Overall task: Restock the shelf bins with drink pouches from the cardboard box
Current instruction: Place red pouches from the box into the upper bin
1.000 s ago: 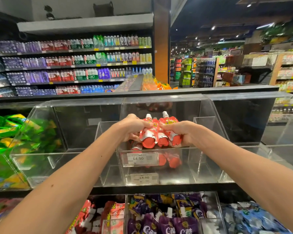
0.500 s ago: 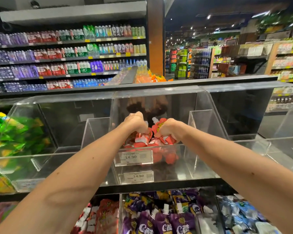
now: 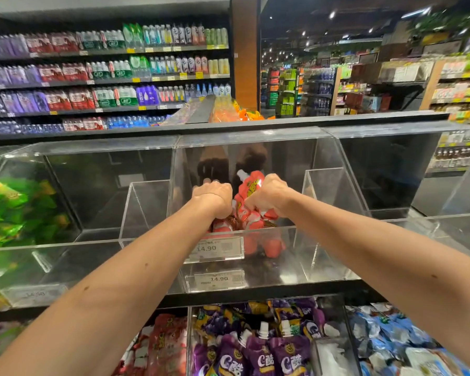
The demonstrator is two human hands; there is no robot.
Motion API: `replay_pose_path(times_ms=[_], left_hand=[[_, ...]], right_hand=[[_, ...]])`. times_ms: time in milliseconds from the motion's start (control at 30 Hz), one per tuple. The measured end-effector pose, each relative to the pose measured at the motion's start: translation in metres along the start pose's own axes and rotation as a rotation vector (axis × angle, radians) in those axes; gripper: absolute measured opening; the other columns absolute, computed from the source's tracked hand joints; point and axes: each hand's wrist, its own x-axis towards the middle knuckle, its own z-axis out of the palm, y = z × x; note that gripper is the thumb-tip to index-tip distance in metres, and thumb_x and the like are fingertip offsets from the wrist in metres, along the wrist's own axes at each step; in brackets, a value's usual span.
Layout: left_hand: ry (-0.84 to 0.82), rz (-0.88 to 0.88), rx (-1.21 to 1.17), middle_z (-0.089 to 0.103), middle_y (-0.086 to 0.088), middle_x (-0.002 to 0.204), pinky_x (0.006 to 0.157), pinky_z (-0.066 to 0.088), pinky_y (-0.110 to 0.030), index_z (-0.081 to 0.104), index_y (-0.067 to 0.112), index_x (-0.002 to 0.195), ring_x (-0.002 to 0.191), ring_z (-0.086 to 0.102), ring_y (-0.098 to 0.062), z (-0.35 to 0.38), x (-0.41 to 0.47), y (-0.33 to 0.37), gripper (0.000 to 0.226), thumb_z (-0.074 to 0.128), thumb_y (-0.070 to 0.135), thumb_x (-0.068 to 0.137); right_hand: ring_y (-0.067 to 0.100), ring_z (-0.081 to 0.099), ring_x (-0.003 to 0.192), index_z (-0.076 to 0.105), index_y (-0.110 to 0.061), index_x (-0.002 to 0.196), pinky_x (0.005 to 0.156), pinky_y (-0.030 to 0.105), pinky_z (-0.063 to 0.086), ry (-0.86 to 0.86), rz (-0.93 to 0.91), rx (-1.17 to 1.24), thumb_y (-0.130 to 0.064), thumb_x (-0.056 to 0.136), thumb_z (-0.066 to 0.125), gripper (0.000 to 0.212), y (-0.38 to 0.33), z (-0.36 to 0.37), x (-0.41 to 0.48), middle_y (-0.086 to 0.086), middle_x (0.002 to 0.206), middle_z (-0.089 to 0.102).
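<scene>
Supermarket clear bin [image 3: 296,248]: right hand [image 3: 269,196] fingers grip red pouches [image 3: 251,185]; left hand [image 3: 212,198] grasp unclear.

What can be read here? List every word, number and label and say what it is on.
"14.90": upper price tag on the middle clear bin.
"14.90": lower price tag below it.
"C" plus a Chinese character: purple drink pouches on the tier below.
Blurred: left bin's tag, print on the red drink pouches.
Too small: bottle labels on the far shelves.
</scene>
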Motion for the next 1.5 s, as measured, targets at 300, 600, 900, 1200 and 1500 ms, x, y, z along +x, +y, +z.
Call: replay_pose_path(times_ms=[300,600,900,1200,1500], left_hand=[[-0.055,0.172,-0.304,0.067,0.000,0.095,0.073,0.054,-0.035,0.068,0.021,0.098,0.084,0.064,-0.020,-0.008,-0.012,0.016,0.022,0.066,0.037,0.084],[-0.223,0.339,-0.280,0.059,0.006,0.108,0.092,0.051,-0.045,0.053,0.033,0.119,0.100,0.057,-0.020,0.001,-0.015,0.011,0.062,0.069,0.064,0.068],[-0.263,0.336,-0.219,0.067,0.000,0.096,0.078,0.057,-0.040,0.061,0.028,0.087,0.083,0.064,-0.019,-0.004,-0.006,0.011,0.044,0.074,0.066,0.070],[-0.223,0.354,-0.222,0.074,0.006,0.085,0.075,0.061,-0.039,0.076,0.031,0.085,0.081,0.070,-0.018,-0.012,-0.015,-0.004,0.052,0.072,0.074,0.056],[0.554,0.360,-0.856,0.051,0.010,0.055,0.056,0.036,-0.026,0.065,0.028,0.066,0.051,0.042,-0.004,-0.056,-0.143,0.034,0.024,0.071,0.042,0.085]], right_hand=[[0.026,0.048,0.130,0.031,-0.012,0.152,0.102,0.033,0.047,-0.235,-0.147,-0.359,-0.018,0.097,0.057,0.061,-0.002,-0.004,-0.005,0.006,0.150,0.041],[0.018,0.052,0.095,0.055,-0.008,0.133,0.079,0.028,0.041,-0.300,-0.164,-0.488,-0.025,0.104,0.045,0.034,0.003,-0.001,-0.008,0.009,0.113,0.057],[0.025,0.054,0.081,0.065,-0.003,0.116,0.070,0.031,0.044,-0.221,-0.064,-0.703,-0.017,0.099,0.053,0.025,0.005,0.001,-0.007,0.006,0.085,0.055],[0.037,0.060,0.115,0.061,0.002,0.122,0.073,0.027,0.042,0.078,-0.136,-0.431,-0.014,0.096,0.046,0.034,0.005,-0.025,-0.027,0.022,0.125,0.063],[0.011,0.064,0.066,0.073,-0.020,0.076,0.065,0.031,0.052,0.429,-0.658,0.206,-0.026,0.084,0.058,0.017,0.108,-0.062,-0.192,-0.005,0.071,0.071]])
